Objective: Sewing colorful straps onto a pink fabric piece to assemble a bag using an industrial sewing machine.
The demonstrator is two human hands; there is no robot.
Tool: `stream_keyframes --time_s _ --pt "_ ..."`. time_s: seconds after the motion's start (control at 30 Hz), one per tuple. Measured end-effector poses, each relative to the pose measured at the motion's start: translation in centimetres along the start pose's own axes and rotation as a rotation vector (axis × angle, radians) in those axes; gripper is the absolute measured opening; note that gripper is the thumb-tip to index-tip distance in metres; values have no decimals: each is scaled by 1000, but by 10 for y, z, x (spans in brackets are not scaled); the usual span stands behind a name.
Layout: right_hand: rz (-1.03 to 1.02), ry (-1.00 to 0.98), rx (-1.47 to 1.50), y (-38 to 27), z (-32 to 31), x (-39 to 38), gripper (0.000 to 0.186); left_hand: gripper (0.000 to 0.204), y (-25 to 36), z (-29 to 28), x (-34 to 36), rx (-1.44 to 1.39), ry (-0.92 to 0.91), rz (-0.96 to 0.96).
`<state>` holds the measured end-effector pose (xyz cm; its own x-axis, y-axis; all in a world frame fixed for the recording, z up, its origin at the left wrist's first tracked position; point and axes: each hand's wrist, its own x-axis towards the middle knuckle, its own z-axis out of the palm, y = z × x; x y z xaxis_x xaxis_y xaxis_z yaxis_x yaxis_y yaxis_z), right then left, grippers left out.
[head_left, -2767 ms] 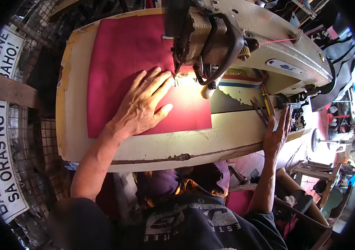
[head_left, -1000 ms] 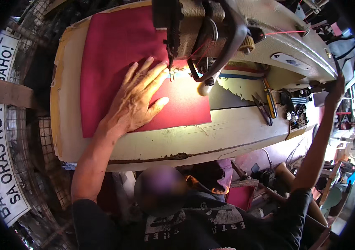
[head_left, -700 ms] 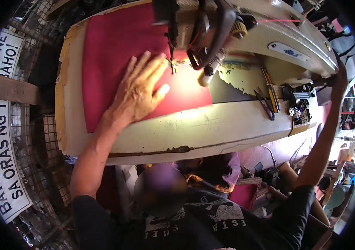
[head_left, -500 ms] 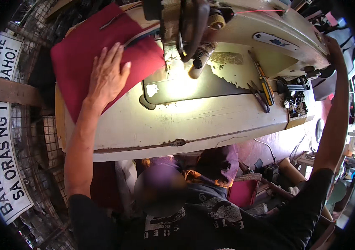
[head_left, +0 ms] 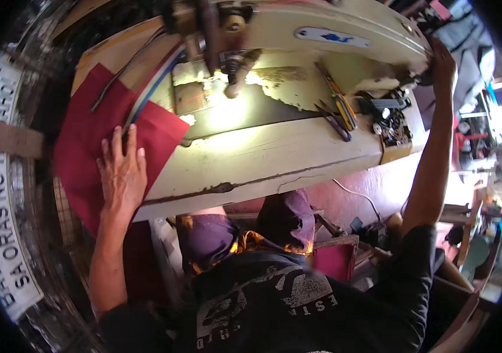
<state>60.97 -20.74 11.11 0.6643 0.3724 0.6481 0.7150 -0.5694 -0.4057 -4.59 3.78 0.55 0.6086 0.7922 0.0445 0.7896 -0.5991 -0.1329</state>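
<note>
My left hand (head_left: 122,179) lies with fingers spread on a piece of dark red fabric (head_left: 159,129) at the left of the sewing machine table. The cloth hangs over the table's front left edge. Beside my fingertips, a blue and white striped strip (head_left: 155,79) runs over the fabric, and a thin grey cord (head_left: 122,72) crosses its far part. The cloth's right corner sits apart from the lit needle area of the sewing machine (head_left: 274,29). At the machine's right end is my right hand (head_left: 443,66), its arm stretched out; its fingers are mostly hidden.
A yellow-handled screwdriver (head_left: 343,109) and dark-handled snips (head_left: 334,122) lie on the machine bed. At the table's right end stands an open box (head_left: 397,132) of small metal parts. Wire mesh and a printed sign (head_left: 9,235) are at the left.
The red fabric has come away from the needle area, left and toward me, under my left hand. More of the striped strip shows. The whole view has shifted too.
</note>
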Motion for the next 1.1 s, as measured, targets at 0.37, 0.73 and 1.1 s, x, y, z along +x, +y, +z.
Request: stream_keyframes --time_s 0.37,0.73,1.1 --pt "-91 53 -286 -123 -37 -142 42 55 -22 -39 8 -22 -197 182" --pt "-447 -447 -223 -165 22 -277 35 11 -26 5 67 -151 310 514" --pt "-353 -556 48 -226 10 -272 43 12 -37 -14 83 -952 -224 330"
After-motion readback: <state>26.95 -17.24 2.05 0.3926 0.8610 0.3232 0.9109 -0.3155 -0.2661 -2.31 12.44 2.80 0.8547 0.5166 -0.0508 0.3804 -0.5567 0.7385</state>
